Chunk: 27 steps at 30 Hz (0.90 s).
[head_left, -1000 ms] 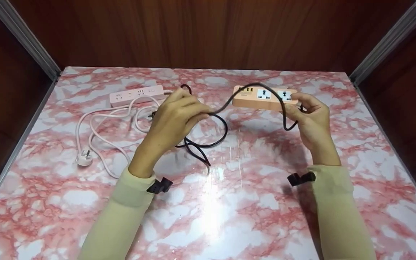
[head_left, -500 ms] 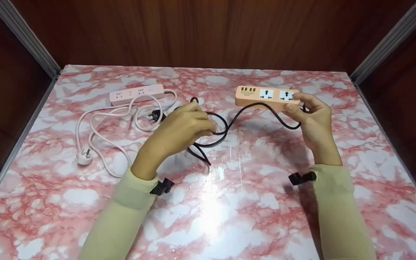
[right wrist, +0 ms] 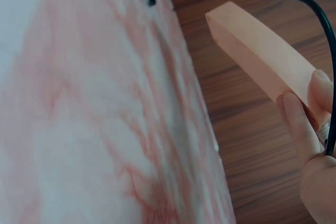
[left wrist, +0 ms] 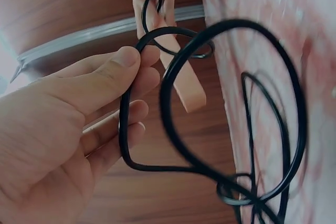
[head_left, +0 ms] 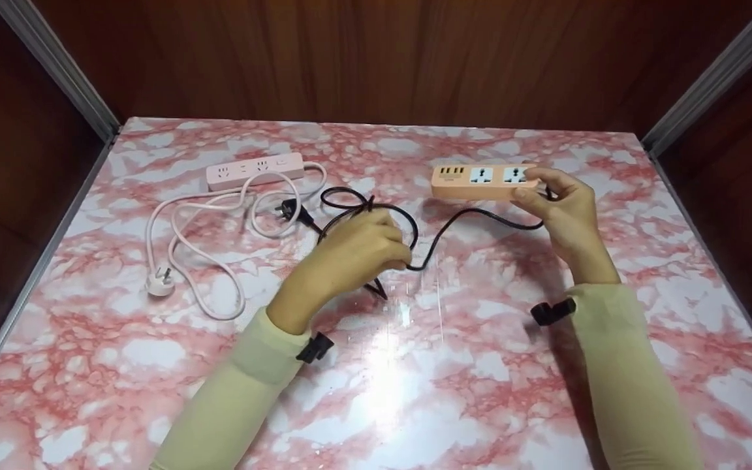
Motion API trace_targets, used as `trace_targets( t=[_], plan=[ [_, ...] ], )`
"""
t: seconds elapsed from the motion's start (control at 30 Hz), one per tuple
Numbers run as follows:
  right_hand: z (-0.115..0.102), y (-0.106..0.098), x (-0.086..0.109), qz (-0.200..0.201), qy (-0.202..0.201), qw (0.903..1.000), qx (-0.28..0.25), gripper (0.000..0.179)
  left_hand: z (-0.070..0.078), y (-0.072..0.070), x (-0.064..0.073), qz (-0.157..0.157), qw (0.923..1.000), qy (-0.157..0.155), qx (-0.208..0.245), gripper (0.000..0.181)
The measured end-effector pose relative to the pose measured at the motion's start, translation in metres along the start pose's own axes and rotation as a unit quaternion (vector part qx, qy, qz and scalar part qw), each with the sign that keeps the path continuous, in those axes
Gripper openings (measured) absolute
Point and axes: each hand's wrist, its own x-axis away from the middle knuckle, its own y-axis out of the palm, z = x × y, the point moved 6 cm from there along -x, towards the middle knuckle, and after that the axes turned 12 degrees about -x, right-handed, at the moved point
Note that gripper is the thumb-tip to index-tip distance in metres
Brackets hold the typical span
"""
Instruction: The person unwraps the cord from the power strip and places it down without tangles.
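Observation:
An orange power strip (head_left: 474,189) with two white sockets and a row of USB ports is held at its right end by my right hand (head_left: 565,212), thumb in front. In the right wrist view the power strip (right wrist: 257,51) hangs above the tabletop. Its black cord (head_left: 480,211) runs from that end to my left hand (head_left: 356,251), which pinches it between thumb and fingers. The left wrist view shows the black cord (left wrist: 124,124) looping past the left fingers. More of it lies coiled beneath that hand, ending in a black plug (head_left: 290,209).
At the back left lies a pink power strip (head_left: 255,171) with a tangled white-pink cord (head_left: 180,228) and a white plug (head_left: 160,282). The black plug lies beside one of its loops. Wooden panels (head_left: 376,62) enclose the marbled table (head_left: 480,391).
My left hand has come down and slightly right with the black cord, whose raised arc has dropped below the orange power strip. The right hand keeps its grip, almost still.

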Motion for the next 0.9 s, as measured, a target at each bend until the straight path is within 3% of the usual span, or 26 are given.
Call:
trace_targets(
  t=[0.13, 0.33, 0.47, 0.6, 0.73, 0.9],
  plan=[
    [0.007, -0.001, -0.012, -0.011, 0.009, 0.9995, 0.029, 0.032, 0.011, 0.013, -0.008, -0.033, 0.9992, 0.005, -0.023, 0.013],
    [0.017, -0.007, -0.029, -0.017, 0.03, 0.998, 0.053, 0.03, 0.029, 0.034, -0.028, -0.094, 0.9935, -0.049, -0.041, 0.012],
    [0.021, -0.014, -0.037, -0.025, 0.05, 0.9955, 0.077, 0.036, 0.042, 0.045, -0.042, -0.094, 0.9905, -0.075, -0.066, 0.009],
    [0.025, -0.022, -0.045, -0.043, 0.09, 0.9869, 0.127, 0.045, 0.05, 0.051, -0.048, -0.084, 0.9884, -0.097, -0.082, 0.009],
    [0.026, -0.03, -0.051, -0.069, 0.131, 0.964, 0.221, 0.054, 0.057, 0.057, -0.05, -0.085, 0.9867, -0.108, -0.086, 0.007],
    [0.029, -0.031, -0.059, -0.114, 0.166, 0.9031, 0.379, 0.062, 0.063, 0.062, -0.051, -0.116, 0.9832, -0.113, -0.084, 0.019]
  ],
)
